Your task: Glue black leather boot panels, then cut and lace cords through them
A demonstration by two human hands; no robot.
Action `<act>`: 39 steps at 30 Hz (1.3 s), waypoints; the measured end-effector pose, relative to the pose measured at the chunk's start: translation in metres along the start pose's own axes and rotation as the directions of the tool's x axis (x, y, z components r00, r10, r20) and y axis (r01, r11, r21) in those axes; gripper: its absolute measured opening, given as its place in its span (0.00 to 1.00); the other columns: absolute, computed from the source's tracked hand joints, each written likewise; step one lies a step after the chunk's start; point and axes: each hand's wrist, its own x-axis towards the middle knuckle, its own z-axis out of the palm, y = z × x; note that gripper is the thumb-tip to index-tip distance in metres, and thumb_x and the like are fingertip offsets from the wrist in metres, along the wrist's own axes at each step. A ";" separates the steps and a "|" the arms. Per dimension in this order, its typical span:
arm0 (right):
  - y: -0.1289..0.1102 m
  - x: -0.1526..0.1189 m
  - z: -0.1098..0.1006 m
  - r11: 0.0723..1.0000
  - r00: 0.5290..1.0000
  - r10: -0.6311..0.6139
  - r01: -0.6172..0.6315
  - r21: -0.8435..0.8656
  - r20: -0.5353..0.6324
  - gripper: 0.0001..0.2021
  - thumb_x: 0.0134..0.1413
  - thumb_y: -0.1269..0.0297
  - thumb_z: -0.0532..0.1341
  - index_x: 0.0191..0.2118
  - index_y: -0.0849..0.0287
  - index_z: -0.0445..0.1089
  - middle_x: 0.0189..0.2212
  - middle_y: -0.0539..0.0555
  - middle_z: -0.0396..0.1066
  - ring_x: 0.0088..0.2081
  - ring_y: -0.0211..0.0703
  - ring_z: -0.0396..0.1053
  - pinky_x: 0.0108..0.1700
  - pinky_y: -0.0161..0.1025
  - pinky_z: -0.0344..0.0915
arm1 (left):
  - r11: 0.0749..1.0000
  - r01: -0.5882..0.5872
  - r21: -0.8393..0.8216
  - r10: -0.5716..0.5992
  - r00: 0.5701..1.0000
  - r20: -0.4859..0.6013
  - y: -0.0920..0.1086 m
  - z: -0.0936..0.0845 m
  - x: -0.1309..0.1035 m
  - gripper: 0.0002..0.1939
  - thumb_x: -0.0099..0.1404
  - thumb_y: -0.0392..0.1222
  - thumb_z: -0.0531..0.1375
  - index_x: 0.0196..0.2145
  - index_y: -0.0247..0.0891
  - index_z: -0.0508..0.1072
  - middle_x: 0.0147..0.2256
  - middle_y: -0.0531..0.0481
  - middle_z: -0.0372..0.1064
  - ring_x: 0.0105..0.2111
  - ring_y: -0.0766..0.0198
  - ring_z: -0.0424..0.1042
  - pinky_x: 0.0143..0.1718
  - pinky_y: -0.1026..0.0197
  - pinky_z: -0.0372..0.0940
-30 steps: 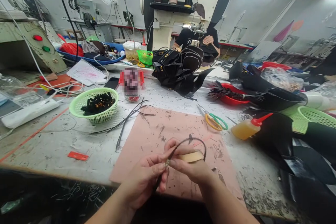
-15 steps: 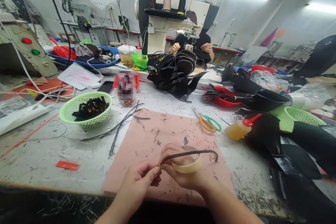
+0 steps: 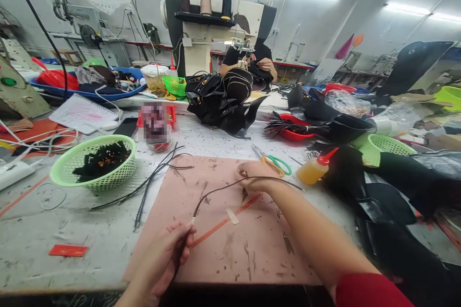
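Observation:
My left hand [image 3: 176, 242] is closed on a dark braided cord [image 3: 212, 193] near the mat's front edge. A bit of pale tape [image 3: 194, 220] wraps the cord just above my fingertips. The cord's free length arcs rightward and passes over my right wrist. Stretched forward over the mat, my right hand [image 3: 254, 173] has its fingers curled around the pale edge of a roll of tape [image 3: 240, 170], mostly hidden by the hand. Scissors [image 3: 275, 164] with yellow and green handles lie just beyond it. A short pale strip [image 3: 232, 217] rests on the pink mat [image 3: 252, 254].
Left of the mat are loose black cords [image 3: 151, 177] and a green basket [image 3: 93, 163] of black pieces. A glue bottle [image 3: 313, 170] and black leather parts [image 3: 378, 211] occupy the right. Ahead, a person [image 3: 264, 64] works at a sewing machine [image 3: 198, 43].
My right hand has moved away from my left, forward toward the scissors, with the tape roll. My left hand has shifted left and down, still gripping the cord. The view has turned slightly right.

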 end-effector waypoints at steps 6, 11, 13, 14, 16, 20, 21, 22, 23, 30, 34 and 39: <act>0.041 0.009 0.000 0.969 0.961 0.242 -0.246 -0.010 -0.131 0.17 0.56 0.65 0.45 0.42 0.62 0.68 0.43 0.63 0.67 0.44 0.48 0.65 0.40 0.38 0.58 | 0.986 0.078 -0.149 -0.078 0.997 0.004 0.003 -0.003 0.004 0.07 0.45 0.36 0.59 0.15 0.30 0.68 0.12 0.56 0.58 0.10 0.77 0.52 0.09 0.74 0.46; 0.071 0.008 0.012 0.910 0.907 0.413 -0.415 -0.011 -0.081 0.16 0.52 0.63 0.52 0.44 0.66 0.66 0.36 0.66 0.70 0.37 0.54 0.69 0.34 0.41 0.61 | 0.990 0.019 -0.142 -0.020 1.000 0.000 0.001 -0.003 0.005 0.07 0.47 0.37 0.60 0.17 0.30 0.69 0.14 0.55 0.60 0.11 0.77 0.55 0.11 0.74 0.47; 0.072 0.005 0.013 0.909 0.904 0.414 -0.416 0.001 -0.102 0.19 0.51 0.61 0.54 0.48 0.65 0.64 0.38 0.66 0.70 0.39 0.55 0.69 0.36 0.42 0.62 | 0.994 -0.031 -0.105 0.032 0.999 0.003 -0.001 -0.002 0.002 0.08 0.45 0.39 0.62 0.19 0.31 0.70 0.15 0.55 0.61 0.12 0.76 0.57 0.12 0.74 0.49; 0.070 0.002 0.012 0.907 0.900 0.418 -0.421 0.003 -0.120 0.22 0.51 0.61 0.54 0.51 0.65 0.61 0.40 0.66 0.69 0.41 0.56 0.68 0.37 0.43 0.62 | 0.994 -0.053 -0.091 0.054 0.999 0.008 -0.002 -0.003 0.001 0.09 0.44 0.40 0.63 0.20 0.31 0.70 0.15 0.55 0.62 0.13 0.76 0.58 0.12 0.74 0.49; 0.061 -0.008 0.010 0.910 0.893 0.413 -0.412 0.048 -0.178 0.25 0.51 0.60 0.53 0.56 0.62 0.55 0.45 0.65 0.67 0.44 0.56 0.67 0.39 0.43 0.62 | 0.993 -0.094 -0.075 0.095 0.995 0.016 -0.003 -0.004 -0.002 0.10 0.43 0.42 0.64 0.20 0.32 0.70 0.15 0.56 0.63 0.13 0.76 0.58 0.13 0.74 0.48; 0.025 -0.045 0.008 0.934 0.972 0.123 -0.046 0.353 -0.200 0.26 0.52 0.60 0.52 0.58 0.54 0.53 0.45 0.57 0.67 0.43 0.50 0.67 0.42 0.41 0.62 | 0.981 -0.189 -0.044 0.190 0.982 0.006 0.000 -0.008 -0.008 0.12 0.42 0.45 0.65 0.21 0.32 0.70 0.15 0.56 0.62 0.13 0.76 0.56 0.13 0.73 0.47; 0.012 -0.056 0.008 0.898 0.987 -0.020 0.088 0.432 -0.160 0.25 0.52 0.58 0.52 0.57 0.56 0.55 0.42 0.57 0.68 0.41 0.49 0.67 0.41 0.41 0.63 | 0.976 -0.215 -0.031 0.215 0.977 -0.006 0.002 -0.009 -0.009 0.13 0.42 0.45 0.65 0.20 0.32 0.70 0.14 0.57 0.61 0.13 0.77 0.55 0.14 0.73 0.47; 0.000 -0.067 0.008 0.846 0.982 -0.160 0.191 0.499 -0.105 0.25 0.51 0.56 0.52 0.56 0.57 0.56 0.39 0.56 0.69 0.39 0.48 0.68 0.40 0.40 0.63 | 0.970 -0.241 -0.018 0.241 0.970 -0.022 0.004 -0.009 -0.010 0.13 0.42 0.46 0.65 0.20 0.32 0.71 0.14 0.57 0.61 0.13 0.77 0.55 0.14 0.73 0.47; -0.013 -0.077 0.008 0.795 0.960 -0.276 0.253 0.552 -0.043 0.25 0.51 0.55 0.53 0.54 0.57 0.57 0.37 0.55 0.69 0.37 0.47 0.67 0.39 0.40 0.63 | 0.964 -0.266 -0.006 0.265 0.963 -0.040 0.006 -0.010 -0.011 0.13 0.41 0.46 0.65 0.20 0.32 0.71 0.14 0.58 0.60 0.13 0.77 0.55 0.14 0.73 0.47; -0.068 -0.093 0.009 0.674 0.822 -0.557 0.365 0.642 0.118 0.25 0.50 0.44 0.50 0.46 0.57 0.63 0.33 0.54 0.69 0.34 0.45 0.65 0.37 0.38 0.61 | 0.918 -0.396 -0.029 0.388 0.910 -0.144 0.013 -0.022 -0.012 0.09 0.42 0.43 0.63 0.19 0.33 0.70 0.14 0.57 0.61 0.14 0.77 0.54 0.15 0.72 0.46; -0.083 -0.078 0.011 0.621 0.799 -0.594 0.376 0.688 0.100 0.25 0.49 0.43 0.51 0.47 0.56 0.63 0.30 0.51 0.67 0.32 0.44 0.63 0.35 0.36 0.60 | 0.905 -0.425 -0.026 0.415 0.895 -0.164 0.017 -0.034 -0.013 0.09 0.42 0.42 0.63 0.18 0.33 0.70 0.13 0.58 0.60 0.13 0.77 0.54 0.15 0.72 0.46; -0.104 -0.062 0.009 0.582 0.777 -0.621 0.370 0.725 0.102 0.22 0.49 0.47 0.54 0.45 0.56 0.64 0.29 0.49 0.64 0.31 0.41 0.61 0.34 0.35 0.59 | 0.893 -0.449 -0.026 0.436 0.880 -0.188 0.027 -0.054 -0.012 0.09 0.41 0.42 0.63 0.17 0.33 0.69 0.12 0.58 0.59 0.13 0.76 0.54 0.15 0.71 0.45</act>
